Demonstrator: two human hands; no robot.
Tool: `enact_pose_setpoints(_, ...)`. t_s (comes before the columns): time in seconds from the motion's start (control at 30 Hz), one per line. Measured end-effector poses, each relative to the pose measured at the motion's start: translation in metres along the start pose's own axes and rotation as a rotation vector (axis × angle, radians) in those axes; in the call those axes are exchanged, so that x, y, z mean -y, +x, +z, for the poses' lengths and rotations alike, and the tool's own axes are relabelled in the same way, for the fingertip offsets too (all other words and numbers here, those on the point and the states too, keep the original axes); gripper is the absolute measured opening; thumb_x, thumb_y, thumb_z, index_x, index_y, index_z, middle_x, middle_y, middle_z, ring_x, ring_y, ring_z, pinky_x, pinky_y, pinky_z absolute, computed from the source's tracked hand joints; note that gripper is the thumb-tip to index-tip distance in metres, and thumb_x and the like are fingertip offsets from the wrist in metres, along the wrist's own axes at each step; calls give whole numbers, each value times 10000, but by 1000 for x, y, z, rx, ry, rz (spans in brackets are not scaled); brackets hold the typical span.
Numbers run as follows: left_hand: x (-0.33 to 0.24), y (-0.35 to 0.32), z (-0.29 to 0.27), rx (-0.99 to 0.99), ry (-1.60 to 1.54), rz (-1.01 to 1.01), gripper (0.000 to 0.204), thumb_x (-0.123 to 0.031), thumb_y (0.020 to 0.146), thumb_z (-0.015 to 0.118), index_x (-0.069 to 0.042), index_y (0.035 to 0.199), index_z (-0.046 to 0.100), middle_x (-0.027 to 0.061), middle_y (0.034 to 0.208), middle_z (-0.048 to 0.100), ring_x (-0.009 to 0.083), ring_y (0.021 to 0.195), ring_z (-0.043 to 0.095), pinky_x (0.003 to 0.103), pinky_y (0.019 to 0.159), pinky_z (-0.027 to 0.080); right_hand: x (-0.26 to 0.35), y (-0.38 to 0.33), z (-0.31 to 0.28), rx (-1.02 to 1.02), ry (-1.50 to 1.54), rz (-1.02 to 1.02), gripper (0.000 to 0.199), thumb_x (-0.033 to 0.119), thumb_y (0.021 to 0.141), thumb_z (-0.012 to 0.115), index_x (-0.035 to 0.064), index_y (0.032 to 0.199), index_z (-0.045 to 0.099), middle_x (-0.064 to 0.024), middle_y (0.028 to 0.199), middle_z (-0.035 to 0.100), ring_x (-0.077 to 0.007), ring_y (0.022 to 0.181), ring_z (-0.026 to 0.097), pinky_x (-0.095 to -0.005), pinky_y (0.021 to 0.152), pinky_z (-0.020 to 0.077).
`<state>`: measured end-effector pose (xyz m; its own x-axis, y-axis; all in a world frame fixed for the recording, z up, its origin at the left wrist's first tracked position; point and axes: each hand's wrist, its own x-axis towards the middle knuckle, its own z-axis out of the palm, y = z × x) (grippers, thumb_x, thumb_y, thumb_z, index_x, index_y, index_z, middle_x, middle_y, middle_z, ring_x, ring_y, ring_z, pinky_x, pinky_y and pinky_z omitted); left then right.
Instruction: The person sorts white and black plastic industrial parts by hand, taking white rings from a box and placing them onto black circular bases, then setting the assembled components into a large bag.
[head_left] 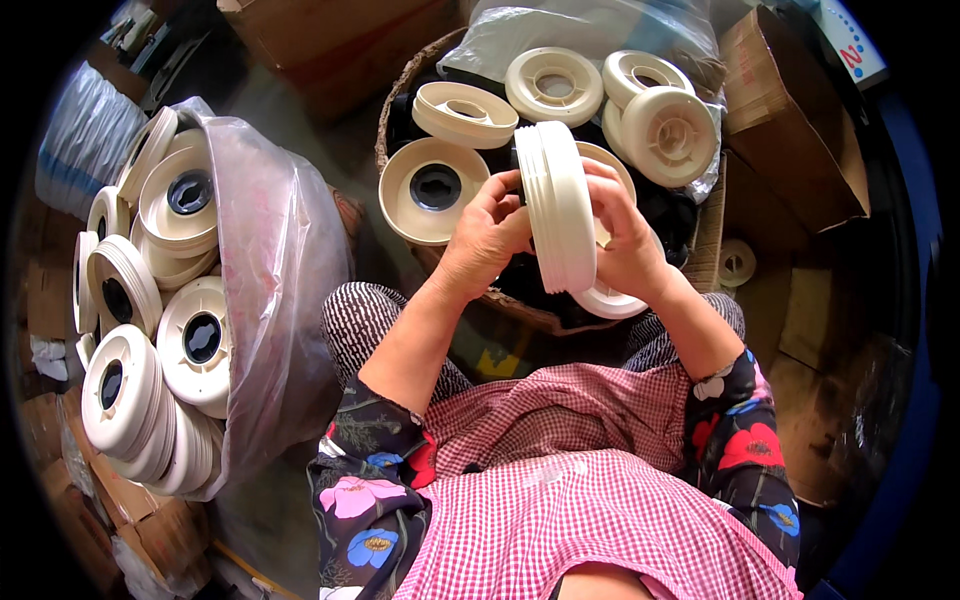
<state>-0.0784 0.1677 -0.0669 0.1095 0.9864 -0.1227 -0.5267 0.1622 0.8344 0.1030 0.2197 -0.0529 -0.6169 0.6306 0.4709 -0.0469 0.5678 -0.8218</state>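
Note:
My left hand (485, 235) and my right hand (622, 240) hold a cream round plastic part (556, 215) between them, over a box. It stands on edge, and several ridges run round its rim. The left fingers are bent against its left face, where something dark shows at the edge; most of that face is hidden. From the other side, the right fingers reach over the opposite face. Just left of my left hand, a similar cream part (398, 200) with a black centre piece lies in the box.
The cardboard box (708, 240) before my knees carries more cream parts (553, 85) and dark pieces. To the left, a clear plastic bag (275, 270) bulges with cream parts with black centres (203, 338). An open carton (790, 130) stands at the right.

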Motion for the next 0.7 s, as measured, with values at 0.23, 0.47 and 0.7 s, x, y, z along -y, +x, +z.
enact_pose_setpoints(0.23, -5, 2, 2, 57, 357, 62, 605, -232, 844, 686, -1, 1312, 380, 63, 1029, 553, 116, 874, 595, 249, 679, 542, -16, -3, -37, 280, 1098, 1057, 467, 393, 967, 429, -30, 1037, 614, -77, 709, 620, -112, 519, 566, -210, 460, 448)
enact_pose_setpoints(0.47, -20, -4, -17, -161, 571, 364, 406, -188, 883, 609, 32, 1203, 490, 66, 987, 618, 108, 854, 596, 250, 749, 500, -20, 21, -59, -275, -630, 458, 288, 274, 885, 613, 13, 775, 666, -144, 736, 660, -283, 714, 642, -363, 654, 491)
enact_pose_setpoints(0.7, -50, 21, -46, -413, 1531, 178, 625, -433, 778, 655, 16, 1199, 549, 234, 1136, 578, 353, 1049, 584, 418, 905, 464, -55, 14, -71, 167, -931, 843, 462, 365, 859, 597, -17, 1118, 590, -251, 1049, 635, -383, 1008, 606, -431, 892, 462)
